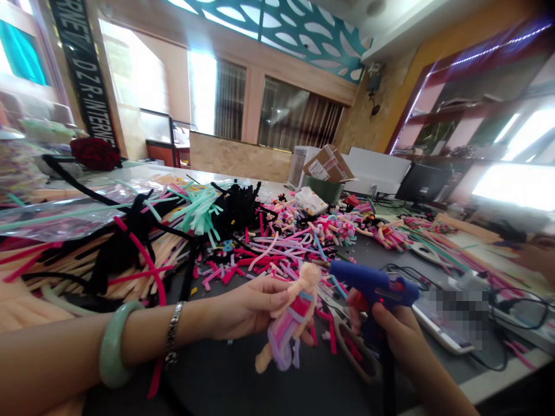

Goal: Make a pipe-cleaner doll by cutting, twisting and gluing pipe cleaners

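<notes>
Pinched between the fingers of my left hand (247, 309) is a pipe-cleaner doll (288, 329) with a beige head and limbs, a red and blue top and a pink and lilac skirt. My right hand (399, 326) is wrapped round the handle of a blue glue gun (364, 280) with a small red light on it. The nozzle points left, close beside the doll's head; whether it touches, I cannot tell. Below the glue gun, a pair of scissors (358, 352) lies on the dark table (243, 381), partly hidden behind my right hand.
Cut pipe-cleaner pieces (269, 248) cover the middle of the table. Longer bundles, some black (236, 211) and some mint green (199, 208), lie to the left. Several dolls (338, 228) sit farther back. Cables and a white-edged device (442, 329) are at right, near another person's hand (537, 257).
</notes>
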`<state>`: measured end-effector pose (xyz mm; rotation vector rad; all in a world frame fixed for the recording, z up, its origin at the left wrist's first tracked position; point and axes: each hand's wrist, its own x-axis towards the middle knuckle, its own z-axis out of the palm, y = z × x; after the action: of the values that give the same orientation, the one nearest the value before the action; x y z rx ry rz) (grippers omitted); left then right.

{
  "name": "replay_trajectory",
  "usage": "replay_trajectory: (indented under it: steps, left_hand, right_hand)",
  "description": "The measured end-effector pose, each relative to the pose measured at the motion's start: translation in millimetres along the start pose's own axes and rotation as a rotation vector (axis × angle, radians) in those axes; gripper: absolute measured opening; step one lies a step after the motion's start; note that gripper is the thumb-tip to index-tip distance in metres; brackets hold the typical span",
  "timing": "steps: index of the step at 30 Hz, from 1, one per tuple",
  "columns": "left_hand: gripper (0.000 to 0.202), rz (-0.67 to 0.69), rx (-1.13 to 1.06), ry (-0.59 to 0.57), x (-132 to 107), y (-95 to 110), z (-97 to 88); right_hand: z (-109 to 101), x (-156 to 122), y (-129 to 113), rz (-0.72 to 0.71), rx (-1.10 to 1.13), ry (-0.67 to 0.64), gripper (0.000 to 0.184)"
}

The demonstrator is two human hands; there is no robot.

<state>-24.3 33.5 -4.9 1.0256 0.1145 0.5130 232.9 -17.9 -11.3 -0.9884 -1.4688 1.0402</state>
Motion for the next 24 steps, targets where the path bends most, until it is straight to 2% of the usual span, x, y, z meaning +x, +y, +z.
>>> replay_trajectory:
  steps: [10, 24]
  left_hand:
    - [0.033, -0.026, 0.1, 0.075, -1.0, 1.8, 0.8]
    - [0.029, -0.037, 0.083, 0.114, -1.3, 1.2, 1.0]
  right_hand:
    - [-0.9, -0.9, 0.8, 0.017, 0.02, -0.025, 0.039]
    - [-1.6, -1.1, 1.2, 0.029, 0.04, -0.042, 0.039]
